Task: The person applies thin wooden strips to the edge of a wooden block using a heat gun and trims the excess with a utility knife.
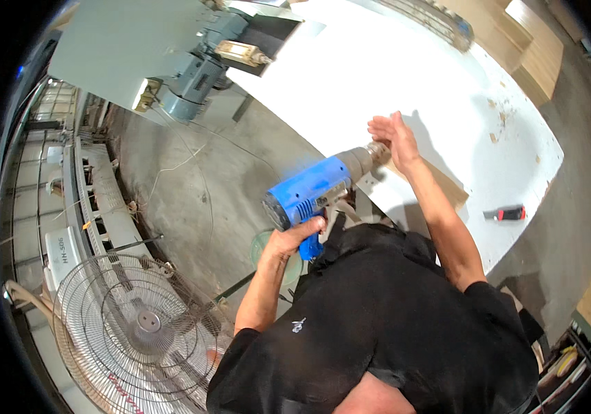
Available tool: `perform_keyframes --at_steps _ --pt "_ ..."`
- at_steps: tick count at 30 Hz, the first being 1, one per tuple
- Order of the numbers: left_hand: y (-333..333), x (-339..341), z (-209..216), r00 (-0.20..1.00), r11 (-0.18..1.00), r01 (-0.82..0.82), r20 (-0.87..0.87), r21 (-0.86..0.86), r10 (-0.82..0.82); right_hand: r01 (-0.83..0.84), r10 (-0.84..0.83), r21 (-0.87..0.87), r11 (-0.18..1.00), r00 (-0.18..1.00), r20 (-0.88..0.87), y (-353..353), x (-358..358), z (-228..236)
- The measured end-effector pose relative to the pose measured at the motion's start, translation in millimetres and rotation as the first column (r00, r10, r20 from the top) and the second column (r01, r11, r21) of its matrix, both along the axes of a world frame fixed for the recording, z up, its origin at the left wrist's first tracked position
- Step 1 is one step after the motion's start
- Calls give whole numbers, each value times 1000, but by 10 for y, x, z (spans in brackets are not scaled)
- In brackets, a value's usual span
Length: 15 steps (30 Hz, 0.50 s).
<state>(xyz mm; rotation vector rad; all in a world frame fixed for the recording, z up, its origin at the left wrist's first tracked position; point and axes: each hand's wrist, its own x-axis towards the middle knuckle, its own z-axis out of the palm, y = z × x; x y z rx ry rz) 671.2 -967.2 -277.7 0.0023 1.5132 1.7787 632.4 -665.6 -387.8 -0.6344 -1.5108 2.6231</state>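
My left hand point(294, 238) is wrapped round the handle of a blue heat gun point(317, 183), whose grey nozzle points up and to the right. Just past the nozzle tip is my right hand point(401, 143), its fingers stretched out and its palm turned toward the nozzle. Whether it touches the metal tip I cannot tell. Below my right wrist, a light brown flat strip point(450, 190) lies along the near side of the white table point(350, 83), partly hidden by my forearm.
A red and black utility knife point(509, 213) lies on the table's right part. Small brown scraps point(494, 137) are scattered beyond it. A large wire-caged fan point(147, 324) stands at the lower left. Grey motors point(195, 79) sit at the upper left, with a cable trailing over the floor.
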Motion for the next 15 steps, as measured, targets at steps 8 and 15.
perform_keyframes --at_steps 8,15 --pt "53 -61 72 998 992 48 -55 113 -41 -99 93 -100 990 994 -65 -41 26 48" --pt "-4 -31 78 993 995 90 -80 41 -86 -78 74 -133 988 997 -35 -61 22 67"
